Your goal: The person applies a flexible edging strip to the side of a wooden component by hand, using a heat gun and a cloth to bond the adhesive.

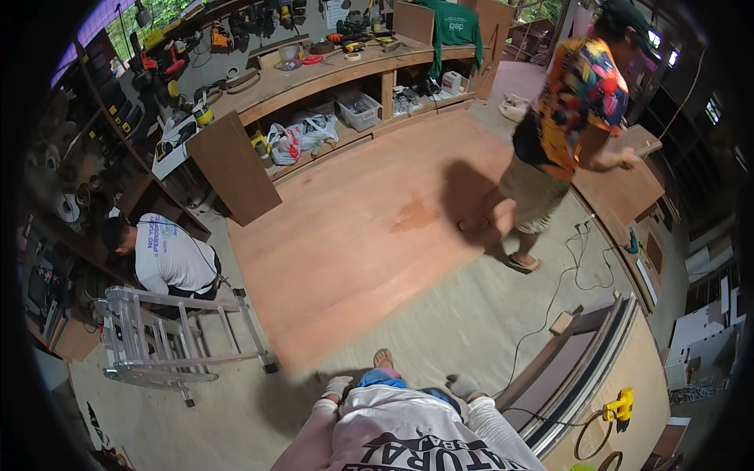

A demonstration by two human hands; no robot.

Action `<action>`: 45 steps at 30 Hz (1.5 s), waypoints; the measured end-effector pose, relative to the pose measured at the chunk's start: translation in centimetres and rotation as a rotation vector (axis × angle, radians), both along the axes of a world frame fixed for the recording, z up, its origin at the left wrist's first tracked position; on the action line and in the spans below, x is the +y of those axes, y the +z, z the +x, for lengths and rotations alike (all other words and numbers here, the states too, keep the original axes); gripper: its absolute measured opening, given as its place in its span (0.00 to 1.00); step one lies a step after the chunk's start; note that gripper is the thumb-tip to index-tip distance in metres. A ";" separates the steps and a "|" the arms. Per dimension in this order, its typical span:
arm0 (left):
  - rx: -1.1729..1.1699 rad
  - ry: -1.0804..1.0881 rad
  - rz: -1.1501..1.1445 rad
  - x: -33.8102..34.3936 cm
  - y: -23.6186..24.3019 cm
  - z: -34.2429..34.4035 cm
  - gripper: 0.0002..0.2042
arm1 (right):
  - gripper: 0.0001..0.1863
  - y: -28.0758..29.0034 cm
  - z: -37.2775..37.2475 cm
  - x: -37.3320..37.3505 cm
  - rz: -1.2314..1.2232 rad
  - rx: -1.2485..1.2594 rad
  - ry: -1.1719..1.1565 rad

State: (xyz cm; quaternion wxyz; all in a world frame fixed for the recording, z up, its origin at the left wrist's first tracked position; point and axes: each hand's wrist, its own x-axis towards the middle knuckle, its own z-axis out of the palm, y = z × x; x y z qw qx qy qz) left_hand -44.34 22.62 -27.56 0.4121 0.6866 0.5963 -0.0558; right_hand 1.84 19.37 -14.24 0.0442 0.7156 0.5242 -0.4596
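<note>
My left hand, in a pale work glove, hangs beside my hip near the blue cloth at my waist. It appears empty, its fingers loosely apart. On the other side, my right hand wears a greyish glove with darker fingertips; it also hangs low and holds nothing I can see. Neither hand touches any of the things around. Ahead of my bare foot, a large reddish-brown plywood sheet lies flat on the concrete floor, with a darker stain on it.
An aluminium folding ladder stands at left, beside a crouching person. Another person stands at right by wooden panels. A cable crosses the floor. A yellow power tool lies lower right; a workbench lines the back.
</note>
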 end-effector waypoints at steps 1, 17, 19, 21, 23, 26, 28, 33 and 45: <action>0.096 -0.138 -0.027 2.6 0.4 0.2 0.21 | 0.28 -2.8 1.3 -1.0 0.012 -0.020 -0.131; 0.231 -0.480 -0.158 28.4 7.3 9.0 0.28 | 0.26 -1.7 9.9 14.5 -0.175 -0.393 -0.712; 0.216 -0.575 -0.360 33.0 5.3 7.8 0.27 | 0.27 -3.3 10.4 19.3 -0.279 -0.258 -0.647; 0.363 -0.803 -0.340 38.9 4.0 12.3 0.27 | 0.26 -4.9 16.5 24.5 -0.255 -0.209 -0.673; 0.297 -0.705 -0.159 44.7 7.0 15.9 0.24 | 0.18 -6.5 21.0 29.0 -0.135 -0.357 -0.548; 0.351 -0.771 0.012 56.2 12.9 18.6 0.24 | 0.15 -6.8 26.0 38.5 -0.044 -0.389 -0.397; 0.325 -0.691 0.092 65.3 16.1 24.8 0.24 | 0.14 -5.4 34.6 44.8 0.214 -0.432 -0.225; -0.727 0.817 -0.297 76.2 20.5 29.6 0.24 | 0.19 11.5 42.6 68.8 0.413 -0.033 -0.895; -1.791 0.879 -0.778 106.7 35.8 57.6 0.37 | 0.26 46.6 32.2 104.3 1.603 0.158 -0.127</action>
